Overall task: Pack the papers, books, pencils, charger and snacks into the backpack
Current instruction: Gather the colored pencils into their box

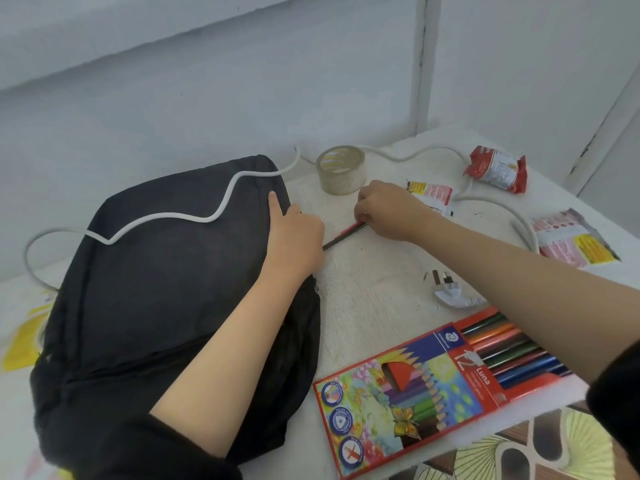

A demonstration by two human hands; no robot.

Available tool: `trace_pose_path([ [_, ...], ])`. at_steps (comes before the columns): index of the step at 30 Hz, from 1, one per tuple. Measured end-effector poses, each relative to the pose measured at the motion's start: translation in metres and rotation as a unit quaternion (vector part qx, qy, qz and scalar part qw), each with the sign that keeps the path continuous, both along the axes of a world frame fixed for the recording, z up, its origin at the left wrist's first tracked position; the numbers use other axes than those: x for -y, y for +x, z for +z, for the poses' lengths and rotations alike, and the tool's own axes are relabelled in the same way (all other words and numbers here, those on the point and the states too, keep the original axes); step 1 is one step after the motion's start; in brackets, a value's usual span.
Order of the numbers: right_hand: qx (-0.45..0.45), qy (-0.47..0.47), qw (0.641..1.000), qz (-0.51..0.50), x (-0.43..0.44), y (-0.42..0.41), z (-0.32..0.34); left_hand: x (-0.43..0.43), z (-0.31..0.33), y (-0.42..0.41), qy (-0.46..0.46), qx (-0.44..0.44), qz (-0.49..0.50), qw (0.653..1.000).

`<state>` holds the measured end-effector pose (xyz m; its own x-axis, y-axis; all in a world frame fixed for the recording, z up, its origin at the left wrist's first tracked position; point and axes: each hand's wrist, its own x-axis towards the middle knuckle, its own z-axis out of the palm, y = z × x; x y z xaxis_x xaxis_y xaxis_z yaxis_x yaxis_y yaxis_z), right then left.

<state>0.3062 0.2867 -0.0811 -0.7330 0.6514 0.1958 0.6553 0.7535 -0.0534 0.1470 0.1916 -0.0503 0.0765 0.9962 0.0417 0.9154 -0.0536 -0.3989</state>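
- A black backpack (166, 289) lies flat on the left half of a white table (374, 282), reaching from the near edge almost to the far edge.
- The left hand (294, 237) rests on the backpack's right side, index finger straight on the fabric. The other fingers curl out of sight over the side, so I cannot tell whether they hold anything.
- Just right of it, the right hand (388, 209) grips one end of a red and black pencil (343, 235). The pencil lies slanted on the table, its other end hidden behind the left hand.
- A white cable (166, 216) snakes over the backpack's far part and on along the far edge.
- A roll of clear tape (341, 169) stands near the far edge, just beyond the right hand.
- A red snack packet (497, 169) sits at the far right corner; a small red and yellow packet (431, 194) lies beside the right wrist; a pink and yellow packet (575, 240) lies at the right edge.
- A white plug (450, 292) lies under the right forearm.
- An open box of coloured pencils (415, 393) lies at the near edge, right of the backpack.
- Yellow paper (24, 337) shows at the left edge, partly under the backpack.
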Motion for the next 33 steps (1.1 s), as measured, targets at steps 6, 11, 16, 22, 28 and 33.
trace_pose_path([
  [6,0.045,-0.026,0.999,-0.011,0.006,0.008,0.009,0.004,0.002,-0.001,0.008,0.05,-0.009,0.999],
  [11,0.038,-0.044,0.998,-0.025,0.007,0.016,0.015,0.013,0.01,0.001,0.006,0.174,-0.015,0.985],
  [16,0.041,-0.078,0.995,-0.036,0.006,0.02,0.023,0.035,0.019,0.009,-0.008,0.302,-0.01,0.953],
  [22,0.042,-0.08,0.995,-0.046,0.01,0.022,0.021,0.069,0.017,0.022,0.003,0.281,-0.044,0.959],
  [28,-0.105,-0.087,0.989,-0.064,0.019,0.023,0.019,0.087,0.018,0.023,0.107,0.428,-0.078,0.894],
  [33,-0.336,-0.088,0.932,-0.098,0.041,0.035,0.043,0.094,0.036,0.029,0.18,0.583,-0.069,0.789],
])
